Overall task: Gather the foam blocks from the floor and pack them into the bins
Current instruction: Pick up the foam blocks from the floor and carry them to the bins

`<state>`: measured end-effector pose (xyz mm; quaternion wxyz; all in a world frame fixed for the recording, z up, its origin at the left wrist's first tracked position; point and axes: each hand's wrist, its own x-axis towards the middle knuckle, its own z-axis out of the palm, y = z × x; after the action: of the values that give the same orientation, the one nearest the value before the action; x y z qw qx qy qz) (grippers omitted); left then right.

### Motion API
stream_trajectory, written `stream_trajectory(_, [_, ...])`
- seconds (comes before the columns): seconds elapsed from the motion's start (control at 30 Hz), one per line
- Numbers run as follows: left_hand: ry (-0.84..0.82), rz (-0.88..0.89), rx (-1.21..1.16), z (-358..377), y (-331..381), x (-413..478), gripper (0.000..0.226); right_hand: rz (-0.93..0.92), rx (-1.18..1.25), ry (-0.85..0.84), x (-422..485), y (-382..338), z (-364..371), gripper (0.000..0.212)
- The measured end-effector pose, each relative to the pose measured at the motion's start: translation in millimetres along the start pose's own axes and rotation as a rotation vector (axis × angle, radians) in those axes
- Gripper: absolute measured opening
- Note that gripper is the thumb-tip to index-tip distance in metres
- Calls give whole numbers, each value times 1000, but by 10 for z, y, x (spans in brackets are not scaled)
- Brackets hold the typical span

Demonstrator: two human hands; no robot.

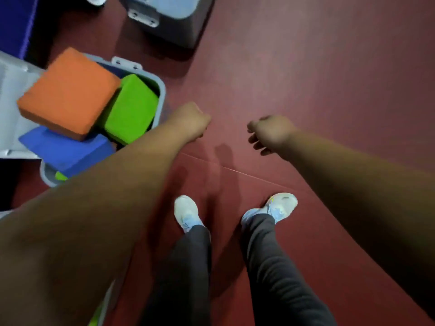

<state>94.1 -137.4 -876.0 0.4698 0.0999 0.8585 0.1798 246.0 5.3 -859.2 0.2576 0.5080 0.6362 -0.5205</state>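
Note:
A grey bin (162,95) at the left holds an orange foam block (68,92) on top, a green block (131,109) beside it and a blue block (68,149) under them. My left hand (190,121) hangs just right of the bin's rim, fingers loosely curled, holding nothing. Further right, over bare floor, my right hand (268,132) hangs the same way, holding nothing. No block lies on the visible floor.
A second grey bin (174,20) with a pale lid stands at the top centre. A dark blue mat (16,22) fills the top left corner. The floor is dark red. My two feet in white shoes (188,212) stand below the hands.

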Motion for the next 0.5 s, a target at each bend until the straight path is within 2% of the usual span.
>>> stream_trajectory(0.1, [-86,135,159,391,994,-250,33,39,76,75,-400,515,-841,30])
stream_trajectory(0.23, [-193,318,298,1134,2414,-930,26,67,210,207,-1112,1126,-2076,31])
stream_trajectory(0.37, [-295,480,403,1948,3801,-1835,18,79,340,385,-1976,1845,-3267,32])
stream_trajectory(0.5, [-403,677,502,2820,5008,-2782,19,134,485,580,-2803,2745,-4252,33])
